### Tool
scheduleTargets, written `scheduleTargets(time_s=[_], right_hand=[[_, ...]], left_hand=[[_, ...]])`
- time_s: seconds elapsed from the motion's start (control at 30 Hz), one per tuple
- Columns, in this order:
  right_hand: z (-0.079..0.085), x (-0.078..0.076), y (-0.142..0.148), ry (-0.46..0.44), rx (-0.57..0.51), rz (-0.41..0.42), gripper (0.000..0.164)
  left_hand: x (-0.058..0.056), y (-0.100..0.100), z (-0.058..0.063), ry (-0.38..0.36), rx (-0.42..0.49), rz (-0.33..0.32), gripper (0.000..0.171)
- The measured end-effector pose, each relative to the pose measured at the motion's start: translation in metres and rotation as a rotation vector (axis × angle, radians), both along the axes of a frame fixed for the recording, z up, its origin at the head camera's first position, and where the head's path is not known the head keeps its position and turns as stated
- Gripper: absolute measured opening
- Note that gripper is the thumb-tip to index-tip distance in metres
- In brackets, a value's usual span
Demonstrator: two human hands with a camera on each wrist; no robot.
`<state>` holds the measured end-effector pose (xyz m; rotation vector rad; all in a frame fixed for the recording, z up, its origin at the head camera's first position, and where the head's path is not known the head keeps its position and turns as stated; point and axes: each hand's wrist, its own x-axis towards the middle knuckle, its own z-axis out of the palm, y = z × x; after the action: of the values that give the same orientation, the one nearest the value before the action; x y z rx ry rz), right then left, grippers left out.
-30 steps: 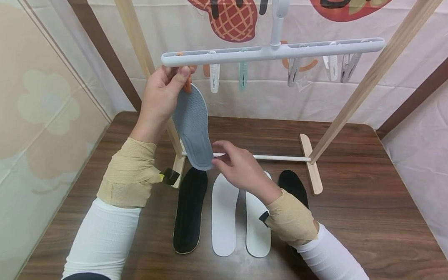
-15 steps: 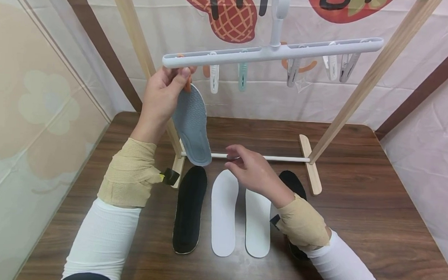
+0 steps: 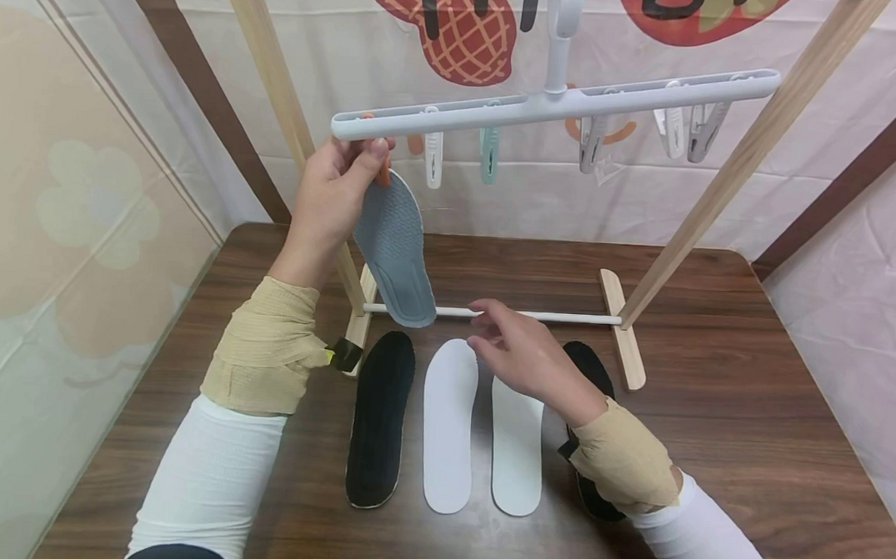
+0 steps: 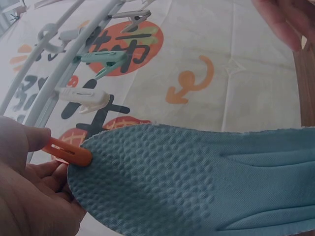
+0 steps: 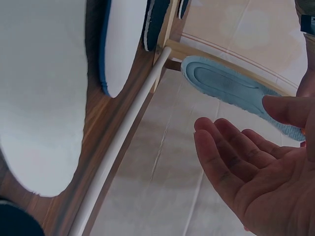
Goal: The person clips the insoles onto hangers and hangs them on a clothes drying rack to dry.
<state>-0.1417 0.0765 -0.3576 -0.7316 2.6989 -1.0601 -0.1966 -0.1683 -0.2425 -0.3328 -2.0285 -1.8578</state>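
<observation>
My left hand (image 3: 335,187) is up at the left end of the hanger bar (image 3: 553,105), pinching an orange clothes peg (image 4: 69,151) between thumb and fingers. From the peg's tip hangs a blue-grey shoe insole (image 3: 397,248), its dimpled toe end at the peg and its heel pointing down. My right hand (image 3: 523,349) hovers over the tops of the white insoles, loosely curved and holding nothing. A gap separates it from the hanging insole's heel. Below lie a black insole (image 3: 380,418), two white insoles, the left one (image 3: 449,425) and the right one (image 3: 517,453), and another black insole (image 3: 590,369), partly hidden by my right arm.
More pegs hang along the bar: a white peg (image 3: 433,158), a mint-green peg (image 3: 488,154) and several to the right, such as a grey peg (image 3: 591,144). A wooden stand with a right post (image 3: 722,204) and a low white rod (image 3: 566,317) stands on the brown table (image 3: 710,458).
My right hand has left the hanging insole's heel and drawn back right and down. The left hand keeps its pinch on the peg, and hand, bar and insole have shifted slightly right.
</observation>
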Motion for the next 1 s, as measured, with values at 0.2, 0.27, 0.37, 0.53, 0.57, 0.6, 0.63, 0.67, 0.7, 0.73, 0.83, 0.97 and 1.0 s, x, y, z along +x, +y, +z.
scheduleTargets(time_s=[0.2,0.27,0.37,0.53,0.57,0.6,0.63,0.67,0.7,0.73,0.83,0.97,1.0], right_hand=[[-0.004,0.001,0.013,0.04,0.009,0.003,0.045],[-0.005,0.001,0.017,0.063,0.015,0.002,0.045],[-0.006,0.002,0.023,0.08,0.024,-0.009,0.045],[-0.008,0.003,0.032,0.095,0.033,-0.028,0.045],[-0.009,0.003,0.034,0.097,0.035,-0.031,0.045],[-0.01,0.003,0.037,0.098,0.037,-0.032,0.045],[-0.01,0.004,0.039,0.094,0.036,-0.034,0.045],[-0.011,0.004,0.041,0.089,0.035,-0.038,0.044],[-0.011,0.004,0.044,0.083,0.031,-0.044,0.044],[-0.012,0.004,0.046,0.079,0.028,-0.05,0.044],[-0.013,0.005,0.055,0.073,0.015,-0.072,0.043],[-0.014,0.006,0.065,0.09,0.013,-0.088,0.039],[-0.014,0.007,0.067,0.092,0.017,-0.093,0.038]], left_hand=[[0.001,0.0,0.001,-0.012,-0.004,0.014,0.037],[0.0,0.001,0.001,0.0,0.0,0.014,0.035],[0.0,0.001,0.0,0.022,0.013,0.006,0.033],[0.0,0.0,0.001,0.006,0.015,0.018,0.036],[0.0,0.0,0.001,0.0,0.013,0.021,0.037],[0.0,0.0,0.001,-0.004,0.01,0.025,0.037],[0.0,0.001,0.001,-0.003,0.01,0.024,0.037],[0.0,0.001,0.002,-0.003,0.005,0.027,0.037],[0.0,0.001,0.002,-0.005,0.011,0.025,0.037],[0.0,0.001,0.002,-0.002,0.012,0.026,0.036],[0.0,0.002,0.002,-0.009,0.03,0.021,0.035],[0.0,0.001,0.002,-0.006,0.04,0.013,0.035],[-0.001,0.001,0.001,0.003,0.035,0.011,0.034]])
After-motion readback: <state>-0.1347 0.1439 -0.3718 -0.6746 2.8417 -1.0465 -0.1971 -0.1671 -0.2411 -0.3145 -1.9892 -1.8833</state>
